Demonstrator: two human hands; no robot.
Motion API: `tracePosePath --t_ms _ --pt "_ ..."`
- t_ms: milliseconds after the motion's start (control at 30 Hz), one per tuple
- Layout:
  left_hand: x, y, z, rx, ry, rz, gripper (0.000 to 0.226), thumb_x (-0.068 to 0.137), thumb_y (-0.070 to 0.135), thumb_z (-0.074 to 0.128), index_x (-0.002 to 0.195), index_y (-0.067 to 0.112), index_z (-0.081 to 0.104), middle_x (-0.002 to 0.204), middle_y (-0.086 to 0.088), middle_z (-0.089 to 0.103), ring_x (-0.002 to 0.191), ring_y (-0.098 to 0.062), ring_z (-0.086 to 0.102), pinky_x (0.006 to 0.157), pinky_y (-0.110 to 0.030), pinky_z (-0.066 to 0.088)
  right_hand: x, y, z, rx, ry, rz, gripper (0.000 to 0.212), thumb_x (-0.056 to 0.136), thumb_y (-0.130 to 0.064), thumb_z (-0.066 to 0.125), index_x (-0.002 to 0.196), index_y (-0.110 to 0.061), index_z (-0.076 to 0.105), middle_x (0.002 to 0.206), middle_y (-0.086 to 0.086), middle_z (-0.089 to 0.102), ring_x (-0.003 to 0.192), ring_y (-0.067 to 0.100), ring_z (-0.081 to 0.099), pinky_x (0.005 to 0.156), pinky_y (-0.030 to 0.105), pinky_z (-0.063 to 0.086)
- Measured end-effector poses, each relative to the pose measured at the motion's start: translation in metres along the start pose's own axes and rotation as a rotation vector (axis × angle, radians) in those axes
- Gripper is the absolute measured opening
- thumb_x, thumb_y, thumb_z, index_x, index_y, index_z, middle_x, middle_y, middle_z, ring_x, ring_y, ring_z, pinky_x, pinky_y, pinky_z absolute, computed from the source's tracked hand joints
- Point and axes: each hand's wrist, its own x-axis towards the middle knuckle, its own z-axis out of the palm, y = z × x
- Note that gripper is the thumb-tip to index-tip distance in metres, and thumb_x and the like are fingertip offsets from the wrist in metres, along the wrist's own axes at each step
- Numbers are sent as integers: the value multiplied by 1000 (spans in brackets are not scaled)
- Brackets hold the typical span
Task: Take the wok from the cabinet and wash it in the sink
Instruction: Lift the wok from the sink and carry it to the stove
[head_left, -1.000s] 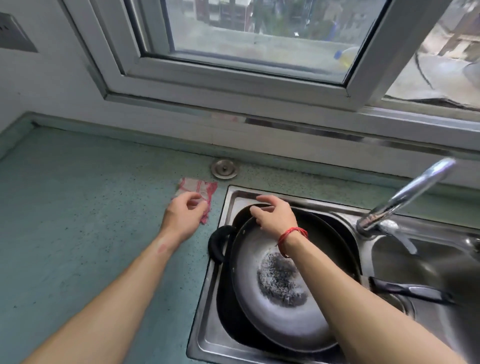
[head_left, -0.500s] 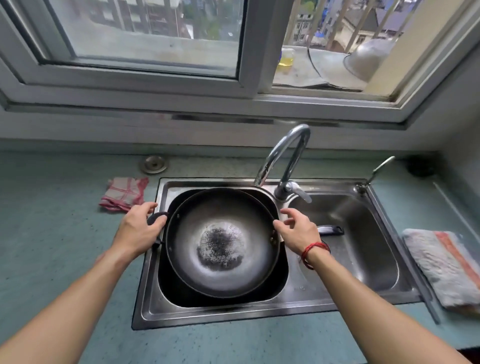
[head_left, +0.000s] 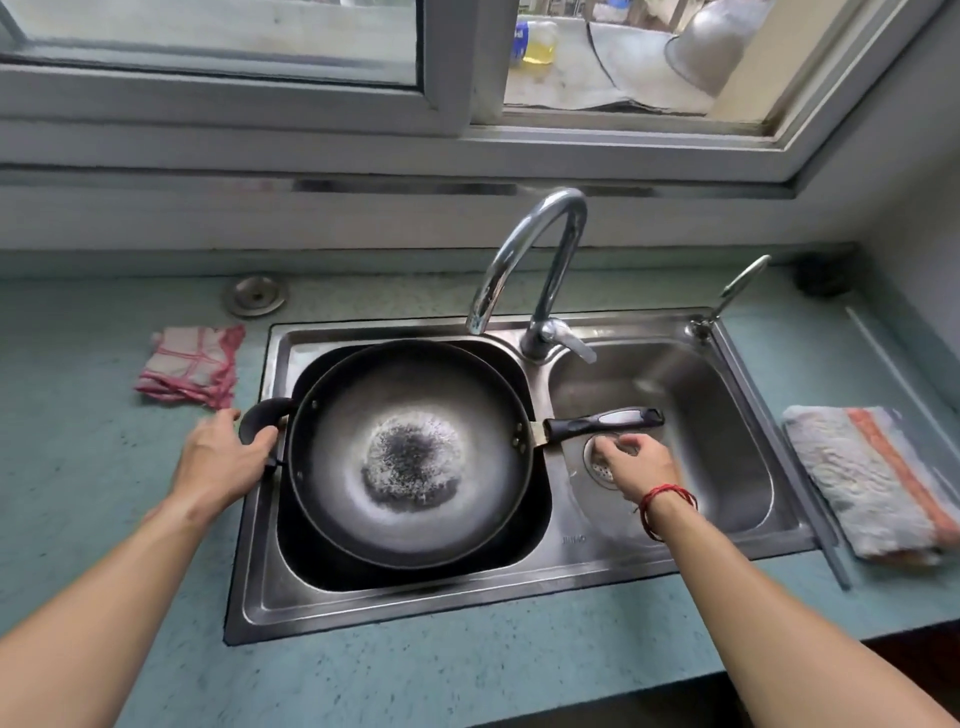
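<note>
Wok (head_left: 410, 457) in left basin of sink (head_left: 519, 603) — L hand (head_left: 223, 462) curls round its loop handle (head_left: 260, 415); R hand (head_left: 636, 462), fingers loosely curled, empty — just below long handle (head_left: 602, 422).

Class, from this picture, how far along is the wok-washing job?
Done: the wok sits in the left basin of the sink. In hand: the left hand grips its loop handle; the right hand hovers empty near the long handle. Left: washing; no water runs from the faucet.
</note>
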Motion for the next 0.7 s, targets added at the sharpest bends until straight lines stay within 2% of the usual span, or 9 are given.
tracePosePath --t_ms 100,233,300,433,567,633,700 --pt "3 2 5 -14 13 -23 35 93 34 61 110 4 59 112 -24 63 105 -41 58 85 -44 45 10 0 12 53 -17 37 31 82 -47 67 95 -20 60 106 3 65 100 26 62 79 43 59" --pt "8 4 10 -15 32 -47 36 93 35 61 107 1 61 107 -24 63 103 -41 57 82 -42 43 22 -3 30 193 -41 144 33 82 -47 68 75 -17 57 85 7 64 77 27 64 79 45 59" --pt "11 4 12 -15 41 -64 37 93 35 61 105 0 63 104 -24 64 101 -41 58 80 -41 42 26 -6 37 327 -102 241 31 84 -43 68 80 -15 56 88 8 64 73 25 65 74 39 58" --pt "16 5 14 13 69 -68 38 93 35 60 98 -2 66 99 -27 65 98 -42 59 79 -41 43 34 -8 48 592 -200 378 36 86 -41 70 101 -10 57 96 11 64 86 26 68 72 36 58" --pt "21 6 16 27 92 -87 37 92 37 62 90 0 68 90 -24 66 80 -33 52 71 -36 39 45 -6 54 777 -174 430 27 88 -34 71 92 -12 55 86 11 63 83 25 67 78 37 56" --pt "22 5 16 32 113 -90 35 92 36 64 88 1 69 84 -21 67 79 -32 52 71 -35 40 51 -6 57 838 -170 427 25 89 -31 70 97 -11 58 89 9 61 80 21 65 80 36 55" --pt "23 3 17 20 131 -87 32 92 34 65 92 2 71 84 -19 68 85 -35 58 75 -38 44 57 -7 60 902 -197 425 21 91 -27 67 104 -13 59 99 8 62 81 18 62 75 32 53"
